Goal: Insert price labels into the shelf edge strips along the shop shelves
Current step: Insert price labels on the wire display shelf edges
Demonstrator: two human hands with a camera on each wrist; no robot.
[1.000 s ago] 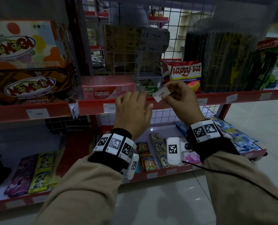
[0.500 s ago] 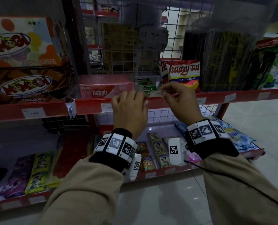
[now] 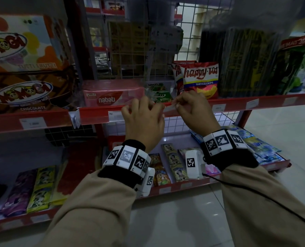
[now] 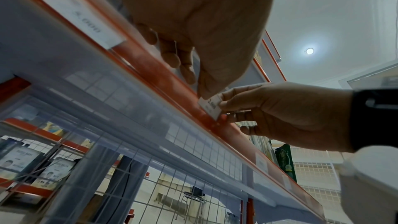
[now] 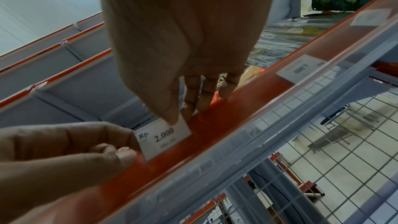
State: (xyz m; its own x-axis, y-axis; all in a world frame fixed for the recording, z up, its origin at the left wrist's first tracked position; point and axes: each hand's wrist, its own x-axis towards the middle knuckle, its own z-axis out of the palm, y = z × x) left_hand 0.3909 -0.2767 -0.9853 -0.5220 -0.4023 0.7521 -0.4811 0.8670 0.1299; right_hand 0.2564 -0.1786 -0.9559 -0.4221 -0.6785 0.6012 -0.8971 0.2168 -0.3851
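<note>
A white price label printed "Rp. 2.000" sits against the red shelf edge strip of the middle shelf, partly tucked into the strip. My right hand pinches its upper right corner, thumb in front and fingers over the strip's top edge. My left hand holds the label's left end, thumb on its face. In the head view the two hands meet at the strip, and the label shows as a pale sliver between them.
Other labels sit in the same strip on both sides. Behind it stand a pink Nabati box, Happy Tos chip bags and Momogi boxes. A lower shelf holds sachets. Tiled floor lies to the right.
A second ago my right hand held the label up in front of the shelf. It has since come down onto the strip, and my left hand has closed in on its left end.
</note>
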